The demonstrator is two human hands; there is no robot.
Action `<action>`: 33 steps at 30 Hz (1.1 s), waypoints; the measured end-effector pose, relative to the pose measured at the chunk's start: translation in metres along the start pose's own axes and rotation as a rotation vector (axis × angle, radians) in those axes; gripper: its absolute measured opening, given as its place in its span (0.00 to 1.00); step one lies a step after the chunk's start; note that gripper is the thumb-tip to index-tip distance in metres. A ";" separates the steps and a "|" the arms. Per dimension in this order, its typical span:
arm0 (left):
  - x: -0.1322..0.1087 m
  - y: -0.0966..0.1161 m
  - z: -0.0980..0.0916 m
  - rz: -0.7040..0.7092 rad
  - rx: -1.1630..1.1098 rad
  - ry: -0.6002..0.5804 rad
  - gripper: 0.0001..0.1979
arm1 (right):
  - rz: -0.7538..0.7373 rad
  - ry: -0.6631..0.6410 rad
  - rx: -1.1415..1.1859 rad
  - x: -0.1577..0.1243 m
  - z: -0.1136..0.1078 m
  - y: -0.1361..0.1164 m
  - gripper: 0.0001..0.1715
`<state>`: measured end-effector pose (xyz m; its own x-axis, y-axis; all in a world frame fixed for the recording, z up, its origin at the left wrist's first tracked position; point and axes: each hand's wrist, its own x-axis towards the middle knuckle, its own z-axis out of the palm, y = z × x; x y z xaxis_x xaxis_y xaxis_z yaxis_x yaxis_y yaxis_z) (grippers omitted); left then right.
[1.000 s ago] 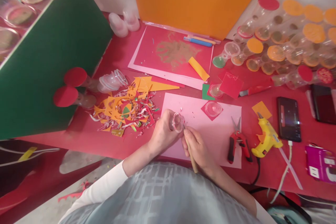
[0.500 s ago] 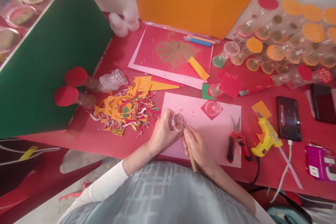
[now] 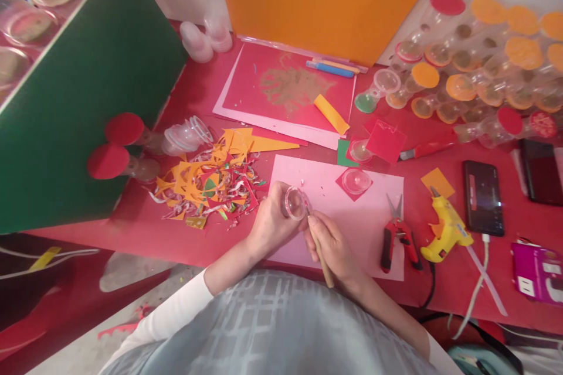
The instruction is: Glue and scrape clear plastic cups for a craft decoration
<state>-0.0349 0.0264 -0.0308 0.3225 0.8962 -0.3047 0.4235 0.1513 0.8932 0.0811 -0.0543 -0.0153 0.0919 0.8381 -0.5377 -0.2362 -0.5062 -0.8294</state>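
Observation:
In my left hand [image 3: 273, 217] I grip a small clear plastic cup [image 3: 295, 202], its round rim facing up toward me. My right hand [image 3: 329, 239] is closed around a slim tool with a wooden handle [image 3: 324, 266]. The tool's tip meets the right side of the cup's rim; its exact shape is too small to make out. Both hands are over a pink sheet of paper [image 3: 352, 222]. Beyond them on that sheet, another clear cup [image 3: 356, 180] stands on a red paper square.
Red-handled snips [image 3: 399, 234], a yellow glue gun [image 3: 446, 228] and a phone [image 3: 484, 198] lie to the right. Orange and red paper scraps [image 3: 211, 181] are heaped on the left. Joined cups [image 3: 497, 64] stack at the back right; a green board [image 3: 92, 99] stands left.
The cup in my left hand has turned slightly, its opening showing rounder. The tool's handle end has shifted a little to the right. My hands stay in nearly the same place.

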 end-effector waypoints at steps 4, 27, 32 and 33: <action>0.001 0.003 -0.002 -0.023 -0.042 0.039 0.14 | -0.017 -0.005 0.054 -0.006 -0.009 -0.004 0.24; 0.007 0.003 -0.016 0.237 -0.051 -0.097 0.17 | -0.577 0.073 -0.613 0.021 -0.035 -0.025 0.04; 0.007 0.005 -0.017 0.096 -0.086 -0.126 0.21 | -0.510 0.065 -0.603 0.024 -0.036 -0.026 0.03; 0.007 0.005 -0.017 0.078 -0.084 -0.129 0.21 | -0.500 0.064 -0.592 0.024 -0.036 -0.026 0.04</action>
<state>-0.0448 0.0405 -0.0227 0.4595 0.8466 -0.2685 0.3226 0.1225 0.9386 0.1242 -0.0281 -0.0117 0.1112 0.9913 -0.0711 0.4027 -0.1103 -0.9086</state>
